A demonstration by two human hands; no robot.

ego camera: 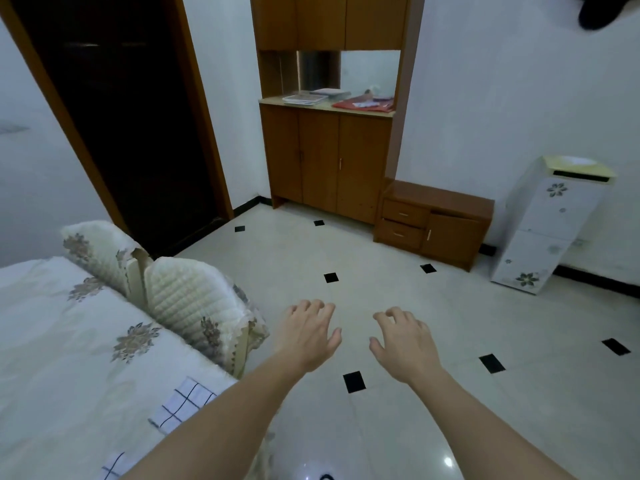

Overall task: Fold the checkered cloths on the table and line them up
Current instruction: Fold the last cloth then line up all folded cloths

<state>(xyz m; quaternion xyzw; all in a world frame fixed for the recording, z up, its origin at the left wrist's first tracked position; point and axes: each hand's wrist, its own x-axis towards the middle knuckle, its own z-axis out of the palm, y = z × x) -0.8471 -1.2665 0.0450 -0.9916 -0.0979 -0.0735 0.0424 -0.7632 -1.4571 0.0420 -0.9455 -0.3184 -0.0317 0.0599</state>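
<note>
Both the left grip (308, 332) and the right grip (403, 344) are hovering over the glossy tiled floor (381, 254), fingers loosely spread, holding nothing. Behind and left of the left grip, two thin white checkered cloths (183, 405) are lying on the table (69, 341) with its quilted floral cover, half hidden by the forearm (214, 420); folding and lining up are looking unfinished.

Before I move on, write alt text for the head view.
The left hand and right hand reach forward empty, fingers loosely curled, above a tiled floor. Two checkered cloths lie on the floral-covered table at left, partly hidden by the left arm.
</note>
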